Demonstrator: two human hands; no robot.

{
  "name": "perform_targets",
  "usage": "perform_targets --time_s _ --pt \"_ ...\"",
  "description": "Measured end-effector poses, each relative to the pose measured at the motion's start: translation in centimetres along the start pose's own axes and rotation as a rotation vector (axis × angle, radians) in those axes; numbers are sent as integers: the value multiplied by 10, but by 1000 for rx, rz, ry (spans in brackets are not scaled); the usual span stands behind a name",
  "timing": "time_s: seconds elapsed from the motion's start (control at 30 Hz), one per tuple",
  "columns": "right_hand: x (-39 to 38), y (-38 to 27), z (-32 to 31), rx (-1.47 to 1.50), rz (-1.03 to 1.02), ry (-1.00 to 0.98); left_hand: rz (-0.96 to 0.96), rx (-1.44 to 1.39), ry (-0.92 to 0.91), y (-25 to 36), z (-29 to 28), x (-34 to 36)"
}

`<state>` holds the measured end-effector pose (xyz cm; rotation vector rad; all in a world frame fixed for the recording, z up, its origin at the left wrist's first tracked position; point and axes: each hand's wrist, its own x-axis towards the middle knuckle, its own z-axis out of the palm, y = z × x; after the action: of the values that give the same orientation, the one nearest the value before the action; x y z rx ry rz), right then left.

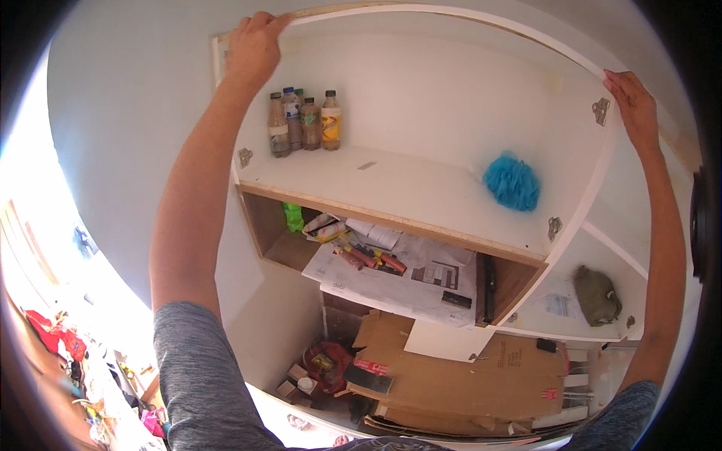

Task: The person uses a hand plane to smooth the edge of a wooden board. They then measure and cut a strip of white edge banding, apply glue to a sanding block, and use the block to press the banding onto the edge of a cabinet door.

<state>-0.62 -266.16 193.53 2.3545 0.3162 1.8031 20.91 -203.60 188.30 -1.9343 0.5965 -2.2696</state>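
Both my arms reach up to the top front edge of an open white cabinet. Along that edge runs a long, thin white strip. My left hand is closed at the strip's left end, at the cabinet's upper left corner. At its right end, my right hand pinches it between thumb and fingers. Whether the strip is loose or fixed I cannot tell. Inside the cabinet, several plastic bottles stand at the left, and a blue mesh bath puff lies at the right.
Metal hinges sit on the cabinet's sides. Below is a wooden compartment holding papers, tools and a green bottle. Lower down are flattened cardboard and a red basket. A grey-green cloth bundle rests on a right shelf.
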Motion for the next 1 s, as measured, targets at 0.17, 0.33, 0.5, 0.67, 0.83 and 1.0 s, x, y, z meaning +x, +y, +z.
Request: perform_targets --time_s 0.17,0.33,0.5,0.67,0.83,1.0 --pt "-1 -1 -7 -42 -10 -18 -70 290 11 -17 -1 13" --pt "-2 -2 -7 10 20 -7 -197 150 67 -7 28 16" --pt "-2 -4 -1 28 -15 1 -184 139 128 -19 73 -9" --pt "-1 7 -7 -83 -64 -3 -94 28 188 -35 82 -30" --pt "-5 14 -2 -167 -22 -17 -81 82 173 -53 77 -39" --pt "-2 20 0 -151 -92 -16 -128 188 215 -65 78 -44"
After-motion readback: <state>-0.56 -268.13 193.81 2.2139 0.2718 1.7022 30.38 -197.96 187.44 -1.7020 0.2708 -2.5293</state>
